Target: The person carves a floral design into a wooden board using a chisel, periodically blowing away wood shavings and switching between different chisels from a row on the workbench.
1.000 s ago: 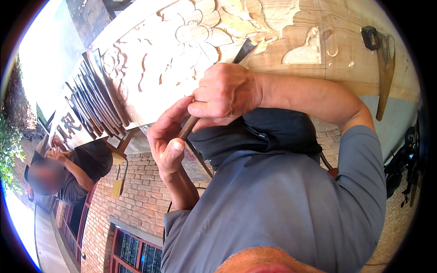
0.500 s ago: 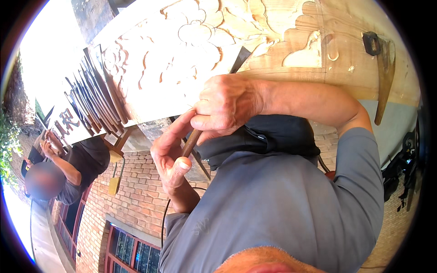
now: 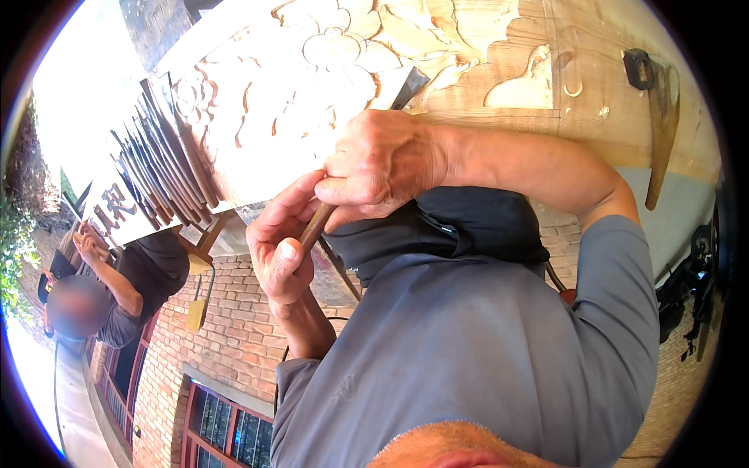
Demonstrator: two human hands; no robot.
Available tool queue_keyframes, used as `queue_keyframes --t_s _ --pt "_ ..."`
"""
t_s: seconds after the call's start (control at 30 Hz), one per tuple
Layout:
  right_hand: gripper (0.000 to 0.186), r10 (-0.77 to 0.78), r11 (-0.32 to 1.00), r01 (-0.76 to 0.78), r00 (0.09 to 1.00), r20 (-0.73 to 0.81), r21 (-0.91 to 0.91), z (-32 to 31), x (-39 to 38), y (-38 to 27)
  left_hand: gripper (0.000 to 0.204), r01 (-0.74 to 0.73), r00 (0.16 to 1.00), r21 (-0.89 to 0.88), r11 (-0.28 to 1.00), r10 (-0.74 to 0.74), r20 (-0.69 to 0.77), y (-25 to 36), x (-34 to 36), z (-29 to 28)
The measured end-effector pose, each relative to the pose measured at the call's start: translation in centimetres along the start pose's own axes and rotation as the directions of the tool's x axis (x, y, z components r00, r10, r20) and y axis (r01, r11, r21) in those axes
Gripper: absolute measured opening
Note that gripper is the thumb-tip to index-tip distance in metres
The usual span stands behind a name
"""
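Right hand (image 3: 382,168) fisted, grip closed around chisel (image 3: 316,226) handle, blade reaching the carved wood panel (image 3: 484,70) on the far counter, left hand (image 3: 281,249) cupped, thumb pressed against handle's near end

chisel row (image 3: 168,168) crowds panel's (image 3: 312,101) left edge

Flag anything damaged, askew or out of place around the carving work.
Nothing stands out. Both hands, left hand and right hand, grip the chisel against the carved wooden panel. Spare chisels lie in an orderly row, and an axe-like tool rests on the panel.
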State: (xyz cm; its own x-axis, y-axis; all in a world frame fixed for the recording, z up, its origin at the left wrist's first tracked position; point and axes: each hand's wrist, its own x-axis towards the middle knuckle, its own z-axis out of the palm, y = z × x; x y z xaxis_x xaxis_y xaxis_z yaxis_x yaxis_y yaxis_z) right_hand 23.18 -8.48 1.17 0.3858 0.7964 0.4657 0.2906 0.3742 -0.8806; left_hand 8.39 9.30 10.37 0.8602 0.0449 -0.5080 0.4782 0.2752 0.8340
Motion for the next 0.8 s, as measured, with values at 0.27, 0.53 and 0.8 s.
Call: queue_keyframes --t_s 0.27,0.53,0.8 --pt "0.028 -0.041 0.958 0.021 0.997 -0.064 -0.286 0.5 -0.9 1.0 0.099 0.019 0.998 0.005 1.000 -0.020 0.064 0.9 1.6 -1.1" --pt "0.051 -0.068 0.913 0.023 0.993 -0.094 -0.408 0.6 -0.7 1.5 0.099 0.004 0.994 -0.006 1.000 -0.004 0.106 0.2 2.8 -2.4" --pt "0.044 -0.085 0.904 0.018 0.987 -0.139 -0.426 -0.2 -1.2 1.6 0.097 -0.010 0.988 0.043 0.999 0.004 0.155 1.2 4.4 -1.4"
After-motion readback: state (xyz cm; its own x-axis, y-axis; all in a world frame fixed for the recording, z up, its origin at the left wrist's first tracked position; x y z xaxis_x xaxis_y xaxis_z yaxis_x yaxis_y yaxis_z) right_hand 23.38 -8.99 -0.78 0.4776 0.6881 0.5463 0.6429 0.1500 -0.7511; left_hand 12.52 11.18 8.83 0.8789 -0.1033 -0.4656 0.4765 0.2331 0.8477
